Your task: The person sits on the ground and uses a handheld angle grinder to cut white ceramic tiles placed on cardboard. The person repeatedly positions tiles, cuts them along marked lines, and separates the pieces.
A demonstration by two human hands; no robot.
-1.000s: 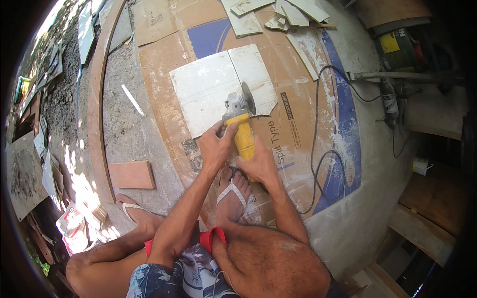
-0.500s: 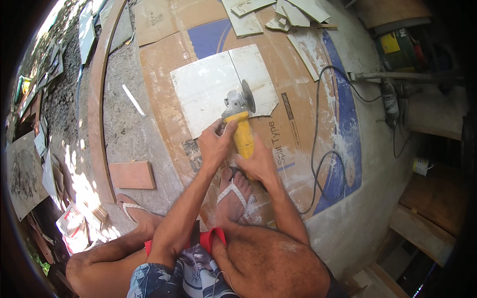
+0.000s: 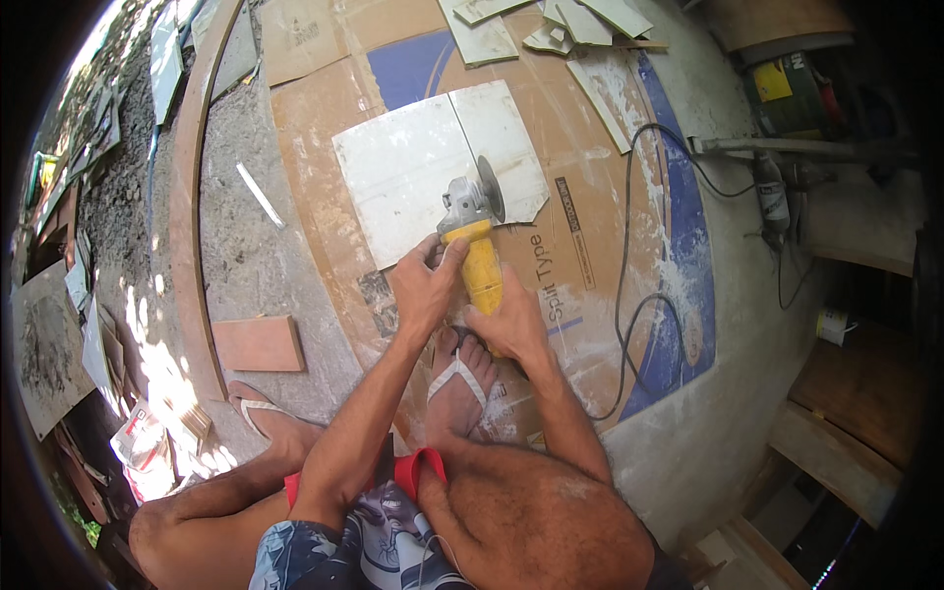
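Head view, looking down: the fingers of the left hand (image 3: 425,287) are curled and pressed together around the front of the yellow angle grinder (image 3: 475,236), gripping where the yellow body meets the grey gear head. The right hand (image 3: 511,323) wraps shut around the rear of the same yellow body, just behind the left hand. Beyond the left fingertips, the grinder's disc (image 3: 489,189) stands on edge over a white tile (image 3: 423,167), close to a straight line running across it. The tile lies flat on a sheet of brown cardboard (image 3: 315,128). Below the hands, a foot in a white flip-flop (image 3: 460,385) rests on the cardboard. A black power cable (image 3: 629,295) loops to the right of the right hand.
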